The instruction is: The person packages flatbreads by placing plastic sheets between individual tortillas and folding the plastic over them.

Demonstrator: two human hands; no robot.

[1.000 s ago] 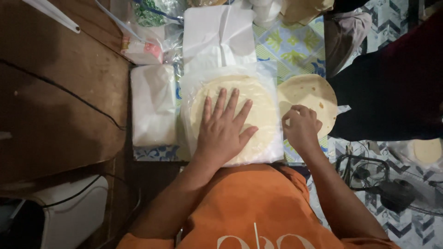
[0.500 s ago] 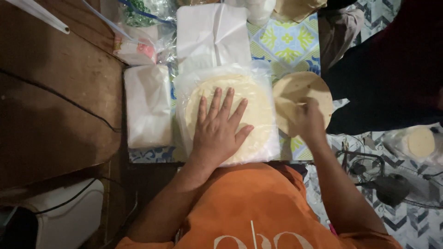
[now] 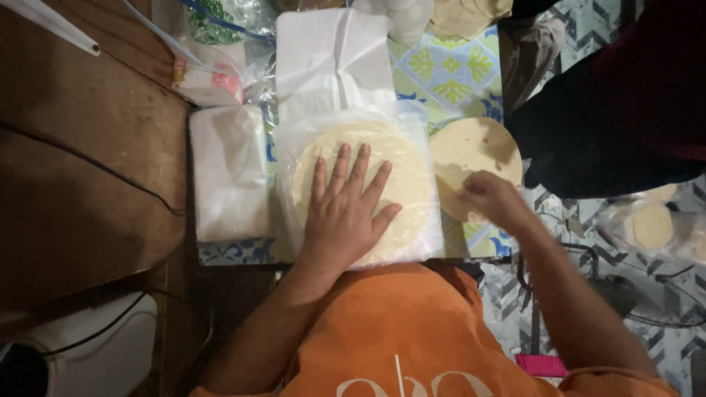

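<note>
the left hand lay flat and wide open, fingers spread, palm down on the stack of pale round flatbreads that sat inside a clear plastic bag, just in front of the person's orange shirt. the right hand rested on the near edge of a loose round lying just beside the bag on the patterned cloth. its fingers were curled in, and whether they pinched the round or only touched it could not be told. the work in hand looked like holding the bagged stack still and flat while the other hand dealt with the single round beside it. the round looked thin and floppy, so moving it would call for a light grip at the rim and support under its middle, with the left palm keeping the bag from sliding. a pile of white sheets lay to the left of the bag, touching or nearly touching it, and a larger folded white sheet lay beyond it. more pale rounds sat at the far edge, and other bagged rounds lay off to the right, well apart. a person in dark clothing stood close at the right, their hands not in view. the wooden table stretched away on the left.
</note>
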